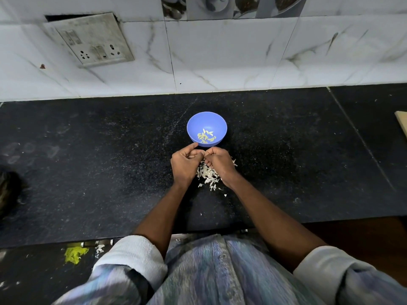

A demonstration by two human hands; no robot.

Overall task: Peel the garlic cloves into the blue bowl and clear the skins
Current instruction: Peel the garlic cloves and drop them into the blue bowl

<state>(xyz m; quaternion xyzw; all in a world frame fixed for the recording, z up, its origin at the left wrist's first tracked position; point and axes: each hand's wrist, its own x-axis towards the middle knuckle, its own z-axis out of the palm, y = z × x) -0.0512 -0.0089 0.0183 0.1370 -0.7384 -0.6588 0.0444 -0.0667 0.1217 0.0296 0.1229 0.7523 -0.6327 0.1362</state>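
Both hands — left hand [186,165] and right hand [217,161] — curl fingertip to fingertip, presumably pinching a clove I cannot see, just before the round blue plastic bowl [221,125] of pale peeled garlic cloves [206,136]; papery white skins [208,176] beneath could scatter — or fall into the bowl.

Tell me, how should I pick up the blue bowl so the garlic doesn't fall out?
Hold the blue bowl by its rim on the far side, coming from the wall end or from the right. It stands upright with its mouth open upward, so pinching the rim probably keeps it level. The near side is crowded: the left hand and right hand work right beside it, above the skins.
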